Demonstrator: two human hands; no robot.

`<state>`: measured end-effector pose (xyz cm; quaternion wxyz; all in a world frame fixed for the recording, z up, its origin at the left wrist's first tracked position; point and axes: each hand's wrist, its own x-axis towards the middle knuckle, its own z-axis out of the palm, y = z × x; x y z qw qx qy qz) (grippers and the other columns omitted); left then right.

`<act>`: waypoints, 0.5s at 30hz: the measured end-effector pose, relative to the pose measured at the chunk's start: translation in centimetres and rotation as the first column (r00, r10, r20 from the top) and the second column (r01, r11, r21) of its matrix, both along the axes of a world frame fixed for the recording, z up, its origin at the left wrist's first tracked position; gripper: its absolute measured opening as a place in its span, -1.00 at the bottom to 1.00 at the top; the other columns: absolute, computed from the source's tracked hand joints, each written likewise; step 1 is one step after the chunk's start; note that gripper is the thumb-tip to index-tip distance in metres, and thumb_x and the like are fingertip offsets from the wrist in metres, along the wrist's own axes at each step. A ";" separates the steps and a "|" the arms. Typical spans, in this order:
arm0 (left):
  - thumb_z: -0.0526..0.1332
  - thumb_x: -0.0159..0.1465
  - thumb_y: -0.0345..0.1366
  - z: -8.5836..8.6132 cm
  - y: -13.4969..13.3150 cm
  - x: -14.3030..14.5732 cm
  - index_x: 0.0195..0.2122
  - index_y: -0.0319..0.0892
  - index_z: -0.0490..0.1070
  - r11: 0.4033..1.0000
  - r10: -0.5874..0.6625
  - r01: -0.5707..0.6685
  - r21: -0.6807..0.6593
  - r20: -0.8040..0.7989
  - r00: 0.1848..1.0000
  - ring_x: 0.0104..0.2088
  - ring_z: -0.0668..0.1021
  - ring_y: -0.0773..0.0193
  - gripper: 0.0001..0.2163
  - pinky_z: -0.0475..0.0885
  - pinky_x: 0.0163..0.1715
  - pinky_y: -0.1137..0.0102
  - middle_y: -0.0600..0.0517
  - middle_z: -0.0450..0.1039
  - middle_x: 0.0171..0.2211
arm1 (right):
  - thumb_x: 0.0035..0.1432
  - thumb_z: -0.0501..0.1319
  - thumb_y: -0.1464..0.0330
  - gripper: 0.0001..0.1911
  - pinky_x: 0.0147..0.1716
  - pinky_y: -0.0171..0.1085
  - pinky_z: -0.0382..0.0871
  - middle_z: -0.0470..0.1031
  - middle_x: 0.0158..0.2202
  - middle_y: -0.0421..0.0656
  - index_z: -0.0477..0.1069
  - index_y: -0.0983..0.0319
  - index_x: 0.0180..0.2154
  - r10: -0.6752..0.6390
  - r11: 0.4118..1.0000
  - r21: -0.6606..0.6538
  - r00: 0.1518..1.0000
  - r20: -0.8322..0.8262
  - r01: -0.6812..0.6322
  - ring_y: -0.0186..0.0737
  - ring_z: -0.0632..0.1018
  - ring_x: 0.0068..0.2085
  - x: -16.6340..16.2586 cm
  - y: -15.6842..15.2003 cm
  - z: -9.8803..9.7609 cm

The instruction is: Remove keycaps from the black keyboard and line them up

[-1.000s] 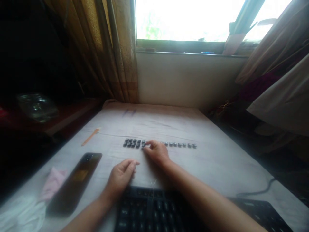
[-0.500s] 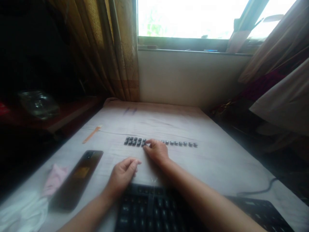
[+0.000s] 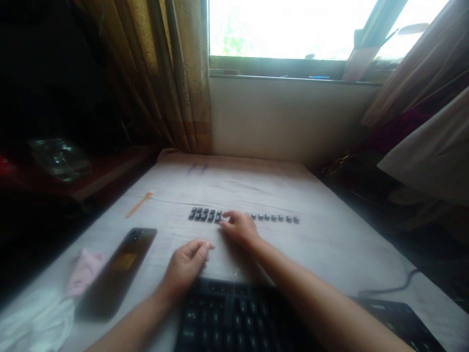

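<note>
Where the desk's near edge meets the view: black keyboard (image 3: 234, 318), matte plastic, keys in low relief. Its cable (image 3: 395, 289) trails toward the right edge. Left grip (image 3: 186, 261) rests just beyond the keyboard, loosely curled, nothing in it, on the pale cloth-like cover of the desk (image 3: 330, 244). Near the left edge lies a dark glossy phone (image 3: 119, 268), a flat slab set diagonally, with a crumpled pink cloth (image 3: 86, 271) beside it, soft and creased.

Mid-desk: right grip (image 3: 239, 227), digits bent down. The tips touch the row of keycaps (image 3: 205, 215) where the tight dark cluster gives way to a thinner line of caps (image 3: 274, 218) running right. Pinching a cap or only pressing on it: cannot tell, too small and blurred. Caps are small, squarish, dark and hard-looking.

Change over the last second: almost none. Right grip has stayed at the same spot in the row, its tips shifting only slightly. Left grip has not moved, and the row looks the same length. This reads as fine nudging of one cap in place, not a carry.

Farther: a thin orange stick (image 3: 139, 204) toward the far left corner, faint pen marks (image 3: 197, 168) near the far edge. Beyond, a heavy patterned curtain (image 3: 179, 78) and a bright window (image 3: 286, 24).
</note>
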<state>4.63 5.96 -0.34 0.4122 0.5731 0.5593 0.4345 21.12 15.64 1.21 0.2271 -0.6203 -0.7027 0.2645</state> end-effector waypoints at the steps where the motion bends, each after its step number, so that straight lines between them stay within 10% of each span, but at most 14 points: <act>1: 0.15 0.23 -0.08 0.0 0.0 0.0 -0.32 -0.20 0.52 1.000 -0.002 0.002 0.001 0.001 1.000 -0.54 0.43 0.30 -0.70 0.35 -0.49 0.43 0.09 0.38 -0.56 | 0.07 0.28 0.31 -0.74 -0.24 -0.29 0.39 0.61 -0.35 -0.16 0.56 0.17 -0.15 0.024 0.999 -0.024 0.999 -0.024 -0.024 -0.21 0.58 -0.30 0.4 -0.1 0.3; 7: 0.18 0.21 -0.09 -0.3 -0.1 0.0 -0.32 -0.18 0.54 1.000 -0.017 0.018 0.014 -0.031 0.999 -0.52 0.45 0.29 -0.73 0.36 -0.49 0.44 0.08 0.40 -0.54 | 0.10 0.22 0.43 -0.84 -0.49 -0.39 0.37 0.56 -0.50 -0.19 0.58 0.25 -0.30 0.099 0.974 -0.187 0.981 -0.169 -0.130 -0.35 0.50 -0.51 7.2 -2.4 3.1; 15: 0.22 0.16 -0.08 0.7 -0.2 0.4 -0.35 -0.17 0.54 1.000 -0.011 0.011 -0.001 -0.067 0.998 -0.53 0.47 0.28 -0.74 0.38 -0.49 0.43 0.09 0.41 -0.55 | -0.14 0.38 0.13 -0.64 -0.63 -0.37 0.23 0.44 -0.57 -0.19 0.57 0.25 -0.33 -0.237 0.964 -0.219 0.871 -0.430 0.154 -0.36 0.38 -0.58 22.5 -8.2 3.9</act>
